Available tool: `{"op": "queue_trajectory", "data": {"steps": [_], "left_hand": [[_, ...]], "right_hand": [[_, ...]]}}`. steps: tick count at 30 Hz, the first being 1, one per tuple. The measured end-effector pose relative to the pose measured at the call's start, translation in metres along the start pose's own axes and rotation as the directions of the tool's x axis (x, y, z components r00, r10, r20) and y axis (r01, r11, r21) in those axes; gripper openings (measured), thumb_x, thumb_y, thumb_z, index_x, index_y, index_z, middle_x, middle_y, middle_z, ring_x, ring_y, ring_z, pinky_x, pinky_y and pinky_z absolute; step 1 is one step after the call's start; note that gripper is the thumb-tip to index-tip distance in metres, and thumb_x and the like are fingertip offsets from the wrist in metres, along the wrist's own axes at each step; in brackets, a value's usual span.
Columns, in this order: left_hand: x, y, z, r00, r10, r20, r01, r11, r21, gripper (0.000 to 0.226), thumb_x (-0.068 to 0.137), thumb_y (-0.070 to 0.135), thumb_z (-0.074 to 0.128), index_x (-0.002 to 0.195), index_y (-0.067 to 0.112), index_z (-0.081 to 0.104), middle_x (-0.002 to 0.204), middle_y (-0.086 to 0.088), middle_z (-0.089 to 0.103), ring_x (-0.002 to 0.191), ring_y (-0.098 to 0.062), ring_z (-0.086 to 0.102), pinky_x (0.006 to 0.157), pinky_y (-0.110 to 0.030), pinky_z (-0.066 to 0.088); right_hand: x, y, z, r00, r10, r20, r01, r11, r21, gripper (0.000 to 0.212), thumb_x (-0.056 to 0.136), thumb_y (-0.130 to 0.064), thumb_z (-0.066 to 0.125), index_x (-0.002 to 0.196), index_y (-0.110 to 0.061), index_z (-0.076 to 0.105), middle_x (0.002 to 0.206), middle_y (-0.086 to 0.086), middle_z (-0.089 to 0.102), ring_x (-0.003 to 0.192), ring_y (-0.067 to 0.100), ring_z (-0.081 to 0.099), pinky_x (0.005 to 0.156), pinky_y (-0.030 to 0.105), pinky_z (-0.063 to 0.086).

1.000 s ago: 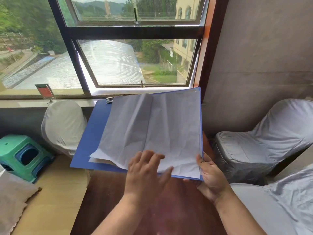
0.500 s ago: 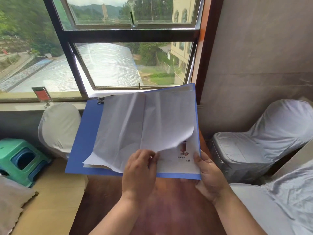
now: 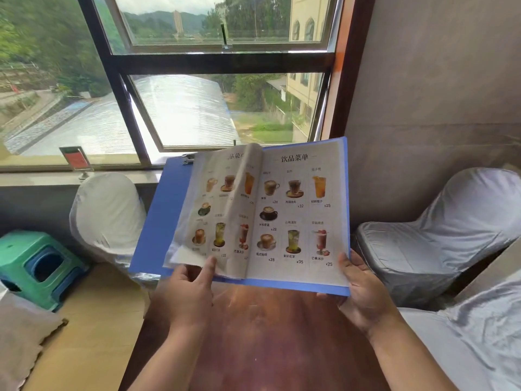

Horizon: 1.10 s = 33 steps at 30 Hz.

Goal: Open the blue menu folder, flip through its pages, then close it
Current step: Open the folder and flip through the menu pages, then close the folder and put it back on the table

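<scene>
Since half a second ago the blank sheet has been turned over to the left, and I now see printed drink pages where white paper covered the folder. At the centre of the frame the blue menu folder (image 3: 158,221) lies open, held tilted up above the reddish-brown table (image 3: 267,334), its metal clip (image 3: 187,158) at the upper left corner. On the right-hand page (image 3: 298,215) are photos of coffees and iced drinks with prices, and the turned page (image 3: 217,210) arches over the left half, slightly blurred.

My left hand (image 3: 183,294) is at the lower left of the folder, thumb on top of the turned page's bottom edge, pinching it; the fingers beneath are hidden. My right hand (image 3: 363,292) cups the folder's lower right corner, thumb along the page edge, fingers underneath.

Behind the folder stands a white-covered chair (image 3: 107,215); a green stool (image 3: 36,266) sits at the left edge, and a small red sign (image 3: 76,159) is on the window sill (image 3: 42,176).
</scene>
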State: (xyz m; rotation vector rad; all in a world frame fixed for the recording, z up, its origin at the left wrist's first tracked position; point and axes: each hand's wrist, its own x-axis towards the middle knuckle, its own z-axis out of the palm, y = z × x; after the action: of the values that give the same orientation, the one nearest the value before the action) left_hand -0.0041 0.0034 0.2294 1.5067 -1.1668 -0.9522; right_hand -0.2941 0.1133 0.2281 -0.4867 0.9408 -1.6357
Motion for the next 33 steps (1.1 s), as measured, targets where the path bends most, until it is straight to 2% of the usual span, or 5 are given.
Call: {"op": "queue_trajectory", "data": {"steps": [14, 22, 28, 31, 33], "left_hand": [[0.004, -0.028, -0.01, 0.898, -0.43, 0.099, 0.44, 0.855, -0.277, 0.066, 0.079, 0.071, 0.074, 0.097, 0.007, 0.068, 0.083, -0.009, 0.072, 0.046, -0.017, 0.058, 0.048, -0.032, 0.051], [-0.006, -0.016, -0.011, 0.997, 0.046, -0.067, -0.057, 0.983, -0.176, 0.041, 0.091, 0.077, 0.054, 0.098, 0.037, 0.062, 0.083, 0.001, 0.08, 0.071, -0.022, 0.079, 0.071, -0.054, 0.066], [-0.011, -0.002, -0.006, 0.856, 0.386, 0.345, -0.451, 0.883, 0.131, 0.084, 0.068, 0.094, 0.058, 0.134, 0.041, 0.064, 0.133, 0.037, 0.06, 0.121, 0.0, 0.058, 0.098, -0.007, 0.042], [-0.007, 0.003, -0.002, 0.732, 0.375, 0.568, -0.503, 0.86, 0.081, 0.118, 0.056, 0.088, 0.075, 0.158, 0.058, 0.024, 0.169, 0.02, 0.026, 0.153, 0.001, 0.026, 0.122, -0.026, 0.027], [-0.007, 0.007, 0.003, 0.799, 0.342, 0.494, -0.346, 0.934, -0.087, 0.101, 0.066, 0.074, 0.082, 0.153, 0.061, 0.032, 0.156, 0.024, 0.051, 0.145, -0.004, 0.048, 0.119, -0.038, 0.041]], "right_hand": [[0.001, -0.002, 0.001, 1.0, 0.02, 0.011, -0.02, 1.0, -0.004, 0.037, 0.104, -0.029, 0.056, 0.137, -0.019, 0.07, 0.133, 0.022, 0.074, 0.11, 0.046, 0.076, 0.051, 0.046, 0.067], [0.001, 0.002, 0.009, 0.999, 0.027, -0.03, -0.028, 0.999, -0.026, 0.034, 0.099, -0.029, 0.059, 0.126, -0.018, 0.077, 0.128, 0.022, 0.077, 0.109, 0.045, 0.077, 0.051, 0.049, 0.068], [0.001, 0.007, 0.024, 0.999, 0.024, -0.03, -0.025, 0.999, -0.033, 0.037, 0.099, -0.028, 0.059, 0.132, -0.015, 0.072, 0.128, 0.023, 0.077, 0.104, 0.04, 0.079, 0.051, 0.045, 0.067], [0.0, 0.006, 0.035, 0.996, -0.012, 0.084, 0.014, 0.999, -0.03, 0.036, 0.085, -0.028, 0.084, 0.12, -0.02, 0.08, 0.118, 0.016, 0.082, 0.096, 0.031, 0.082, 0.067, 0.042, 0.068], [-0.002, 0.003, 0.04, 0.989, -0.017, 0.146, 0.025, 0.998, -0.051, 0.057, 0.058, -0.036, 0.103, 0.111, -0.025, 0.084, 0.11, 0.012, 0.084, 0.09, 0.032, 0.082, 0.069, 0.046, 0.068]]}}
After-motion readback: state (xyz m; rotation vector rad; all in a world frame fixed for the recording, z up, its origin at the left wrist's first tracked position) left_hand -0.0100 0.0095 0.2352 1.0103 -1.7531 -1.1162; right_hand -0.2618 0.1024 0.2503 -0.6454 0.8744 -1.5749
